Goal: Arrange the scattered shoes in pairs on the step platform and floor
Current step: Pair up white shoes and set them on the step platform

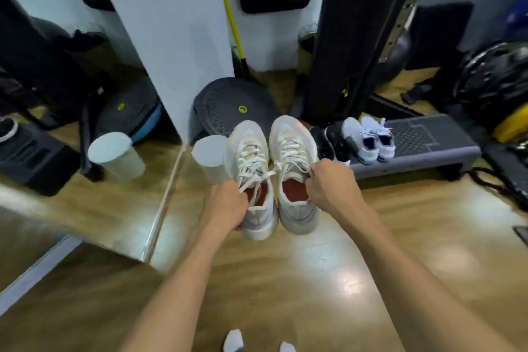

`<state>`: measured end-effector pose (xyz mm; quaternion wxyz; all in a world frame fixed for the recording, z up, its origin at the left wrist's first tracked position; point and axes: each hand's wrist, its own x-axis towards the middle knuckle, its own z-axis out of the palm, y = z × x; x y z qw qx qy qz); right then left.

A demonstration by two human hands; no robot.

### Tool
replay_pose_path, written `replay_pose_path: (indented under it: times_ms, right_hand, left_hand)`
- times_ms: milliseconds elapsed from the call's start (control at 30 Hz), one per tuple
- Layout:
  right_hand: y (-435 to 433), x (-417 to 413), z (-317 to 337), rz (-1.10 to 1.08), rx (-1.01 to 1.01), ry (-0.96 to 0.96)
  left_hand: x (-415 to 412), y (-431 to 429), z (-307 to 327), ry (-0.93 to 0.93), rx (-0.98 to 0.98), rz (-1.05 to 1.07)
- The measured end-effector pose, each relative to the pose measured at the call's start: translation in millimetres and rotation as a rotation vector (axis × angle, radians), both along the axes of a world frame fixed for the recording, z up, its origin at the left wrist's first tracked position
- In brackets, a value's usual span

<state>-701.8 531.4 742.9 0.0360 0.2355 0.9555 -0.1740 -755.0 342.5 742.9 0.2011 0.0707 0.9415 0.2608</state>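
Your left hand (225,203) and right hand (328,183) each grip one cream lace-up sneaker (291,146) mid-frame, above the wooden floor (314,280). A pale grey pair (368,140) sits on the grey step platform (428,137), right; yours awaits placing.

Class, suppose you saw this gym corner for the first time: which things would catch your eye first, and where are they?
Dead centre, a pair of white sneakers with red insoles hangs above the wooden floor, one gripped by the left hand, the other by the right hand. To the right, a grey step platform carries a pale grey pair at its left end, black shoes beside them. A wall mirror fills the left side.
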Motion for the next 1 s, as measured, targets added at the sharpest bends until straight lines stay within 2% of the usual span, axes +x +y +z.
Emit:
replay_pose_path:
  times_ms: [167, 367, 600, 833, 1000]
  right_hand:
    - [108, 24, -11, -0.212, -0.009, -0.040]
    - [219, 30, -21, -0.339, 0.063, -0.065]
    - [361, 39, -17, -0.530, 0.026, -0.077]
    - [519, 33, -48, -0.514, -0.002, -0.072]
    - [620, 14, -73, -0.428, 0.007, -0.123]
  left_hand:
    - [-9, 122, -19, -0.006, 0.002, -0.166]
    - [-30, 253, -42, 0.036, -0.052, -0.326]
    - [-42, 417, -52, 0.008, -0.025, -0.471]
    - [-47, 575, -69, -0.046, -0.034, -0.498]
    - [-56, 662, -89, -0.132, -0.028, -0.420]
